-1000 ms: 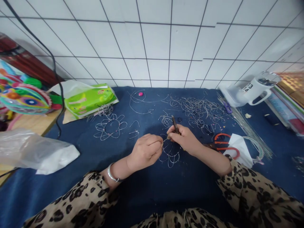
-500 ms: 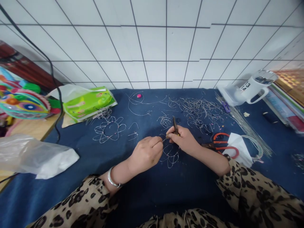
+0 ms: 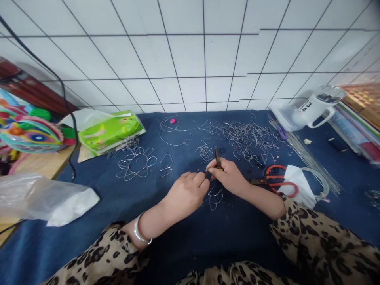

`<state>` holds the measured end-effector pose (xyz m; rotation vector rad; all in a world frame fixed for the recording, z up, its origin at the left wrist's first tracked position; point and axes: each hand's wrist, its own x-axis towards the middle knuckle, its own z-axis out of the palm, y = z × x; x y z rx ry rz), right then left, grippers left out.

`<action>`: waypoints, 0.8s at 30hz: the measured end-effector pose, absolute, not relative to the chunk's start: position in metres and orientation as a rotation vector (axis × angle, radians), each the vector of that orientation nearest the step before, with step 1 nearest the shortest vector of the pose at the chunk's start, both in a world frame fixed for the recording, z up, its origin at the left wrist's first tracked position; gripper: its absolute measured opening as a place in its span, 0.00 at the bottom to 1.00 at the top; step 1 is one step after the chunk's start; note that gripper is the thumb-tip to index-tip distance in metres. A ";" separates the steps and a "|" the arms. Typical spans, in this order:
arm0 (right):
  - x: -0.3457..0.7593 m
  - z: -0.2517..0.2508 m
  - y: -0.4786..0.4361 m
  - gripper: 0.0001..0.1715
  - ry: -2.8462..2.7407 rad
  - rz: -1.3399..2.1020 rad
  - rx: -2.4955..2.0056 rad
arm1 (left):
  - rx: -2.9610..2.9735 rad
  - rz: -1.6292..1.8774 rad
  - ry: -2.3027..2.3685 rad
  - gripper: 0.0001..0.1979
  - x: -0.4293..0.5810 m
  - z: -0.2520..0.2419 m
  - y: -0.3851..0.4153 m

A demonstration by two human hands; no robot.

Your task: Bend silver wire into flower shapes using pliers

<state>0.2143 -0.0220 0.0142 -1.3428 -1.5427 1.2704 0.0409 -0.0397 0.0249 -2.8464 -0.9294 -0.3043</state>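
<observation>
right hand (image 3: pixel 230 177) has its grip wrapped round some dark pliers (image 3: pixel 218 160), left hand's (image 3: pixel 187 193) grip is pinching the wire flower (image 3: pixel 214 196), petals showing just below both hands over the blue-covered counter (image 3: pixel 184 253). second wire flower (image 3: pixel 137 171) lies left.

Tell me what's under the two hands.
Wire loops show at their near side, against the blue cloth. The left hand and right hand hide whatever lies directly beneath them.

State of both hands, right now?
Left hand: closed on the wire flower, grip point hidden.
Right hand: closed, holding the pliers.
</observation>
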 end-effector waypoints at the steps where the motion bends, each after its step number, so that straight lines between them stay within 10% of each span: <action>1: 0.214 0.014 -0.022 0.04 -1.548 1.262 -1.347 | -2.832 -0.298 -0.929 0.06 0.042 0.025 -0.040; 24: 0.220 0.018 -0.020 0.07 -1.368 1.502 -1.265 | -2.841 -0.326 -1.045 0.08 0.036 0.020 -0.035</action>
